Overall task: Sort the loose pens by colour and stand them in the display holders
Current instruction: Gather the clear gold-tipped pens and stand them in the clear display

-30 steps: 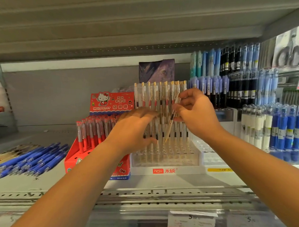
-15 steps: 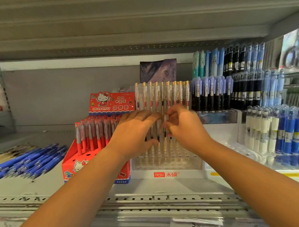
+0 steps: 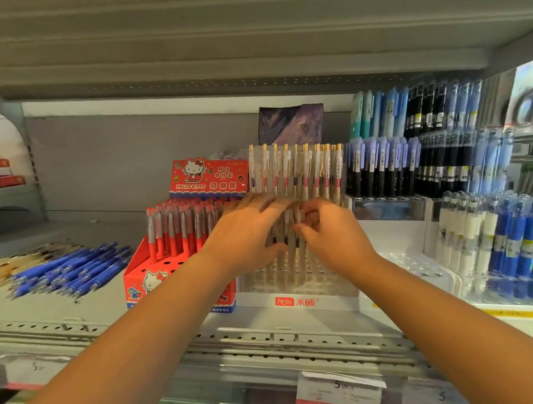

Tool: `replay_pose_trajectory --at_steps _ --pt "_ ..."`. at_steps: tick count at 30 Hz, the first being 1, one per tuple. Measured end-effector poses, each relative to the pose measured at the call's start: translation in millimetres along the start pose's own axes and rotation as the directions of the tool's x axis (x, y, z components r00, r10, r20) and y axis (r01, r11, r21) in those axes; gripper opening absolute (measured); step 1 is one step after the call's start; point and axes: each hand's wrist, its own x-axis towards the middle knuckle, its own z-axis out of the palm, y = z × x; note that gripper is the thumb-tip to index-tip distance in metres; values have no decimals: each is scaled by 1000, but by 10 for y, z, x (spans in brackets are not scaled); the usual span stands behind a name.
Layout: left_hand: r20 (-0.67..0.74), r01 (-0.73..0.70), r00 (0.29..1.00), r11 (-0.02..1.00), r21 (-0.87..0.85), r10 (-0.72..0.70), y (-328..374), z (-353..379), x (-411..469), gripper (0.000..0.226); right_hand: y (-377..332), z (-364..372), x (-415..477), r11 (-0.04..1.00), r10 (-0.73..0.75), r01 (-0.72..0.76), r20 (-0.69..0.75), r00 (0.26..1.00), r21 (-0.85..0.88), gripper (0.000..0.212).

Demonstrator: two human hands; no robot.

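1. Clear pen [image 3: 295, 217]: close to upright, long axis vertical, in the narrow gap between the two hands, over the middle rows of the clear holder [image 3: 298, 290]. Fingers hide its lower end, so I cannot tell whether it is seated.
2. Right hand [image 3: 331, 238]: fingers curled in, pinching that pen by the upper barrel. This looks like the placing hand.
3. Left hand [image 3: 245, 231]: fingers straight and spread, laid flat against the standing pens beside it, thumb below. It grips nothing.
4. Judgement: the coming move is straight down along the pen's own axis, with no sideways travel. Free sockets [image 3: 286, 276] show in the front rows under the hands.
5. Loose blue pens [image 3: 73, 269]: lying flat on the shelf [image 3: 101, 313], well to the left past the red box [image 3: 140, 275], axes slanting away. The left hand is the nearer one.
6. Back row [image 3: 294, 169]: gold-topped pens standing just behind the hands.
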Motion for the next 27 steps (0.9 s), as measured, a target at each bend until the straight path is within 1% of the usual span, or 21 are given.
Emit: replay_pose_trajectory --at_steps 2,4,6,8,10,12,14,17,19,22,25,27 --pt "-10 6 1000 999 -43 -6 22 -41 -22 87 -33 -32 -30 999 -21 20 -12 1000 -27 37" --pt "-47 29 998 993 -116 -34 17 -100 -68 83 -79 -72 -70 999 -34 33 -57 998 -14 38" --pt "-69 62 994 974 -218 -79 -26 -176 -148 75 -148 -113 -113 997 -49 55 -111 993 52 39" --pt "-52 87 993 948 -307 -108 -112 -265 -278 70 -269 -127 -163 985 -70 87 -112 991 151 38" --pt "-24 96 993 929 -358 -111 -254 -373 -445 67 -442 -81 -209 960 -100 109 -47 994 257 29" --pt "-3 113 992 922 -371 -122 -445 -487 -647 63 -660 43 -242 935 -132 102 66 989 338 24" --pt "18 155 987 917 -367 -160 -671 -604 -878 60 -896 238 -247 926 -160 87 173 972 367 24" --pt "66 258 965 883 -393 -252 -1047 -810 -1269 55 -1282 610 -245 927 -176 65 273 946 369 28" --pt "105 313 949 862 -399 -297 -1342 -983 -1533 48 -1544 883 -240 926 -165 39 307 937 375 29" --pt "184 426 905 828 -365 -384 -1827 -1248 -1879 48 -1945 1266 -219 931 -131 -9 359 924 364 33" --pt "251 548 837 730 -409 -487 -2330 -1478 -2192 45 -2304 1597 -172 947 -85 -41 372 924 318 34" --pt "305 609 793 675 -416 -528 -2649 -1602 -2374 43 -2503 1805 -134 954 -63 -58 387 920 294 35"
